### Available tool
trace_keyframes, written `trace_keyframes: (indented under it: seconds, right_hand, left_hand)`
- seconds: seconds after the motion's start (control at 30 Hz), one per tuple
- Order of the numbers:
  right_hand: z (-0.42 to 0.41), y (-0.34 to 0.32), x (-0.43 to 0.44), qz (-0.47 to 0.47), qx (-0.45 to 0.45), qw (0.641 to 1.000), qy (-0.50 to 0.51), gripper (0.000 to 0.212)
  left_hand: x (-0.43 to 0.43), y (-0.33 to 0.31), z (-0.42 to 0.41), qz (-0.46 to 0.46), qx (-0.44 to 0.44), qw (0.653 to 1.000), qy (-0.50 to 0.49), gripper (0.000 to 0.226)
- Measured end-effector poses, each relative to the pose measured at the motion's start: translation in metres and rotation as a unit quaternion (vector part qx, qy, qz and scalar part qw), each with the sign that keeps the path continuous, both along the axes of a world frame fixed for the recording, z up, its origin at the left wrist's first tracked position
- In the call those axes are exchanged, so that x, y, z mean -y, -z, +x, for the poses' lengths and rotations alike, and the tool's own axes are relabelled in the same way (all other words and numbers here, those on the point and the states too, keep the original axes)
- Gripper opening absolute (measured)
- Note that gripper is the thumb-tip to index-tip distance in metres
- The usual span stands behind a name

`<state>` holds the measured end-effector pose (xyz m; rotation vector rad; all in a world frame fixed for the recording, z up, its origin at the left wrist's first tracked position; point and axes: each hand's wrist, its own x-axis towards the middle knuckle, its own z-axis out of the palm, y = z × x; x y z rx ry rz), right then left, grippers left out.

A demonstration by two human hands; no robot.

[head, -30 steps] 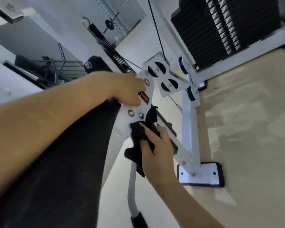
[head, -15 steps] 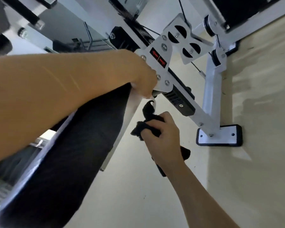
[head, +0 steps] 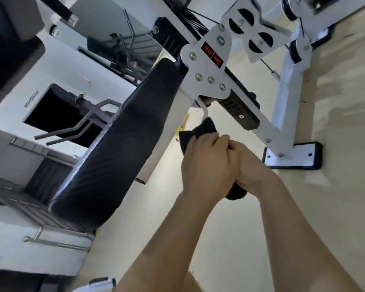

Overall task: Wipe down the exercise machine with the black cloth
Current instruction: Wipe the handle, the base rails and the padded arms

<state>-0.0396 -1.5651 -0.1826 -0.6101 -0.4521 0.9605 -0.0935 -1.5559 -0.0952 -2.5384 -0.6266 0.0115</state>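
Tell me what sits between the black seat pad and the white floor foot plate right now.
In the head view, both hands, left hand and right hand, clasp the black cloth between the seat pad and the foot plate.

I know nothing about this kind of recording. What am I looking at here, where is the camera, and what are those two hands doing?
The camera sits on a person's head, looking forward and down, so the scene appears tilted. The two bare arms belong to that person. The left hand and right hand are pressed together around a crumpled black cloth, which sticks out above and below them. Just above the cloth is a white metal exercise machine with bolted plates and red arrow stickers. Beside it is its long black padded bench. One white frame foot with a black rubber edge stands on the pale beige floor. The cloth appears to be off the machine right now.
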Motion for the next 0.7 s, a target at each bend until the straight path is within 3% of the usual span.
trace_keyframes:
  seconds: [0.03,0.1,0.17,0.27,0.33,0.4,0.5,0.63,0.7]
  right_hand:
    - [0.002,0.005,0.007,0.016,0.008,1.0,0.004,0.036]
    - [0.012,0.015,0.015,0.028,-0.059,0.998,0.021,0.045]
    - [0.023,0.01,0.017,0.038,-0.109,0.99,0.077,0.043]
    - [0.032,-0.006,0.012,0.026,-0.104,0.985,0.134,0.038]
    - [0.024,-0.011,0.006,0.015,-0.087,0.987,0.135,0.03]
    - [0.014,-0.009,0.002,0.001,-0.075,0.989,0.126,0.023]
    - [0.012,-0.006,0.004,-0.036,-0.053,0.993,0.104,0.029]
    - [0.027,-0.005,0.009,-0.071,0.007,0.995,0.067,0.039]
    - [0.034,-0.009,0.01,-0.059,-0.015,0.996,0.069,0.042]
  left_hand:
    - [-0.006,0.005,-0.018,0.023,0.015,1.0,0.014,0.042]
    - [-0.011,0.009,-0.033,0.059,0.032,0.997,0.046,0.047]
    - [-0.007,0.011,-0.042,0.059,0.035,0.996,0.052,0.058]
    - [-0.006,0.012,-0.049,0.087,0.018,0.995,0.044,0.058]
    - [-0.004,0.01,-0.04,0.13,-0.036,0.99,0.032,0.055]
    - [-0.002,0.006,-0.019,0.147,-0.147,0.978,-0.022,0.054]
    - [-0.015,0.007,0.02,0.18,-0.261,0.946,-0.069,0.061]
    - [-0.038,0.013,0.057,0.181,-0.313,0.924,-0.123,0.08]
    - [-0.05,0.008,0.073,0.153,-0.285,0.936,-0.142,0.083]
